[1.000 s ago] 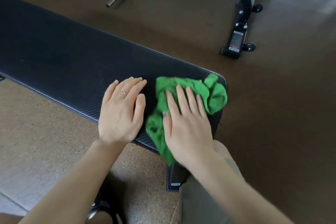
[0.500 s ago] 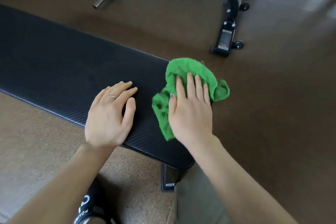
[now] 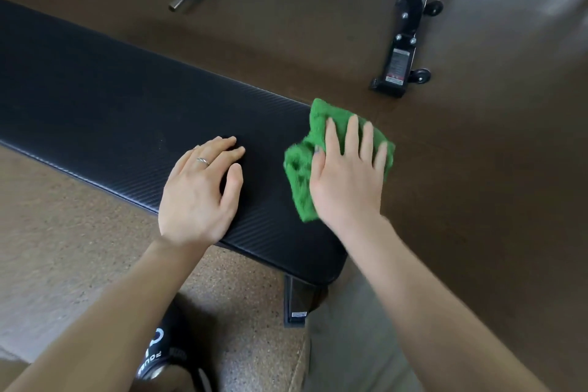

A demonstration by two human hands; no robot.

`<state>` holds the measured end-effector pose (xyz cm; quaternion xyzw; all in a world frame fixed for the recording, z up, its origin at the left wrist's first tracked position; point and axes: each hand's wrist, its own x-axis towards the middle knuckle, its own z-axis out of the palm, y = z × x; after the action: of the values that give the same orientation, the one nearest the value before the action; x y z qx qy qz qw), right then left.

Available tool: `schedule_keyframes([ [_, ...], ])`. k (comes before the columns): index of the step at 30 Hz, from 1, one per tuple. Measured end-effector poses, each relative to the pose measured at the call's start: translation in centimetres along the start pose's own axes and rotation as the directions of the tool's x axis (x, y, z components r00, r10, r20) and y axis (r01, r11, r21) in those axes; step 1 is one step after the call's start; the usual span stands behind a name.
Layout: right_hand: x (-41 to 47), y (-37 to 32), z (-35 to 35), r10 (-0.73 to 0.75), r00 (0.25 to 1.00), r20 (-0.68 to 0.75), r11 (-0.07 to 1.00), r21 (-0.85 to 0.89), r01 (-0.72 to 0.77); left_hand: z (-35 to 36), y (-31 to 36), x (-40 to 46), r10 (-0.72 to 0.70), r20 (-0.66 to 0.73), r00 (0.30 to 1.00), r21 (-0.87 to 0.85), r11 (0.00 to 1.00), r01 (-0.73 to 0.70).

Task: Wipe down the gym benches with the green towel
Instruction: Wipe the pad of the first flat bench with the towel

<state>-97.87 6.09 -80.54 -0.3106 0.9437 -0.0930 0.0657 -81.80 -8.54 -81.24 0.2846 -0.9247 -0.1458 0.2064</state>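
Flat and spread, my right hand [image 3: 346,178] presses the green towel [image 3: 300,175] onto the bench [image 3: 111,105] end at 3 o'clock, its fingers reaching over the far edge; my left hand [image 3: 199,197] rests open beside it. I judge only this end wiped, with the pad toward 9 o'clock left. Speckled floor [image 3: 63,248] lies near; at 1 o'clock stands a wheeled black frame [image 3: 404,51].

We're looking at a gym here: a long black padded bench [image 3: 133,124] is stretching across the near floor, a black steel equipment frame [image 3: 407,22] on small wheels is standing far right, and speckled rubber flooring [image 3: 63,248] is showing underneath.
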Motion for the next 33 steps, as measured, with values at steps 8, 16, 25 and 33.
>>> schedule_keyframes([
  [8,-8.7,0.9,0.4,-0.105,0.993,0.054,0.994,0.039,0.103,0.0,0.3,0.1,-0.028,0.010,1.000,0.019,0.999,0.028],
  [16,2.9,-1.1,-0.8,0.085,0.994,0.061,0.996,-0.021,-0.084,0.1,0.2,0.1,-0.027,-0.019,0.999,-0.003,1.000,0.027],
  [25,-8.4,-2.3,0.4,-0.291,0.950,0.111,0.952,-0.067,0.299,0.2,0.0,0.1,-0.033,-0.040,0.999,-0.056,0.998,0.031],
  [33,3.9,-6.7,0.4,-0.167,0.980,0.105,0.978,-0.109,0.178,-1.6,-1.3,0.3,-0.035,0.015,0.999,-0.234,0.971,0.038],
])
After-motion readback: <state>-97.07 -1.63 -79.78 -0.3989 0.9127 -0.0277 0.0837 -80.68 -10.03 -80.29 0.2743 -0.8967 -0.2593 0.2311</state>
